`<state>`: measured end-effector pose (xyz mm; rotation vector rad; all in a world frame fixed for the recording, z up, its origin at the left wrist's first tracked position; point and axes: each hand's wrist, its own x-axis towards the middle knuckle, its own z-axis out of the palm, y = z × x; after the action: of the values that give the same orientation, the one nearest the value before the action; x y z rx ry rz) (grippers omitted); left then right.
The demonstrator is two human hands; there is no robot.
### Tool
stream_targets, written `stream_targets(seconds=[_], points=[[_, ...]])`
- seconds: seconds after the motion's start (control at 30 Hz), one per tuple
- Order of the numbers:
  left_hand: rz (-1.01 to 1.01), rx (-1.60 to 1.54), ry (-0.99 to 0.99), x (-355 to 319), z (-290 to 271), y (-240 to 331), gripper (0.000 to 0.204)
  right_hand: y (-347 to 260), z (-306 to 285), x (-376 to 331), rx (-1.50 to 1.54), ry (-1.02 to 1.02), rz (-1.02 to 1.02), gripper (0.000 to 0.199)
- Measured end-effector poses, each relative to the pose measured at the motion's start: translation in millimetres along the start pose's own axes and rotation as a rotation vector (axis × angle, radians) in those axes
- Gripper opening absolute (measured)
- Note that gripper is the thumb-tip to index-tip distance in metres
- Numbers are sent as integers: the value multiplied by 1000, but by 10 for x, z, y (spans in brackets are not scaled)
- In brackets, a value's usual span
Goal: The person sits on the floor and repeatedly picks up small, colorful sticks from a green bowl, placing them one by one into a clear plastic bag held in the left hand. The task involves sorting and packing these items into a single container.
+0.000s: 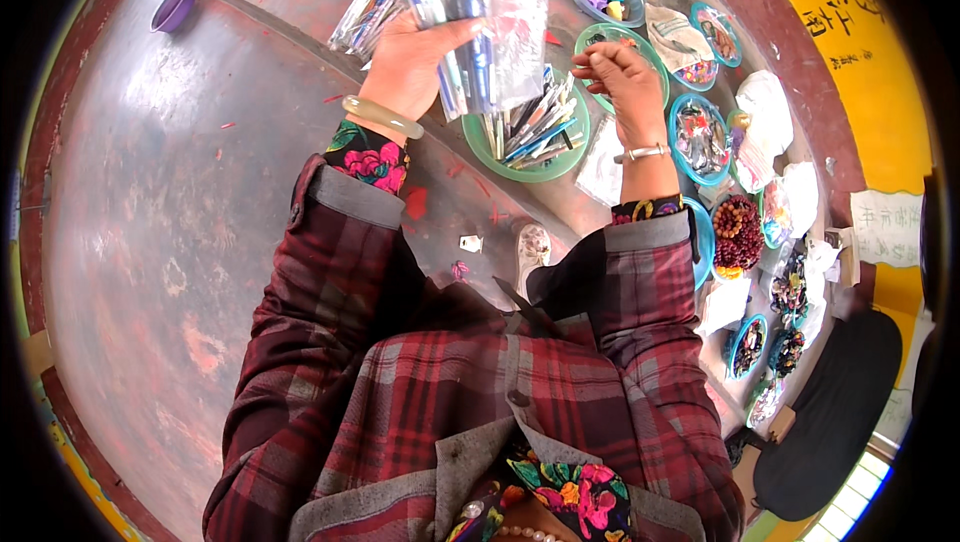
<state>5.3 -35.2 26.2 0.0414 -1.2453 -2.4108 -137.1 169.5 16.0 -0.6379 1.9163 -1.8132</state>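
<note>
My left hand (415, 57) holds up a clear plastic bag (490, 27) with several blue and dark pens inside, thumb pressed across its front. A pale green bangle sits on that wrist. My right hand (625, 82) hovers to the right of the bag, above a green plate (530, 167) piled with loose pens; its fingers are curled together and whether they pinch something small I cannot tell. A silver bracelet circles the right wrist. Both forearms wear dark red plaid sleeves with flowered cuffs.
Several small green and blue dishes (700, 137) of beads and trinkets line the right side, with white plastic bags (765, 112) among them. Another clear packet of pens (365, 17) lies behind my left hand. A purple bowl (172, 8) sits far left on the worn reddish floor (170, 242).
</note>
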Motion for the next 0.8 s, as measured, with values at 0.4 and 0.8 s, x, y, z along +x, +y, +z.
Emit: stream_targets(seconds=[0.4,0.8], points=[[28,-106,96,27,-19,-76,21,1617,347,-109,-1455,-734,-315,14],[-58,-113,71,5,-61,-81,22,1829,486,-175,-1606,-781,-369,13]])
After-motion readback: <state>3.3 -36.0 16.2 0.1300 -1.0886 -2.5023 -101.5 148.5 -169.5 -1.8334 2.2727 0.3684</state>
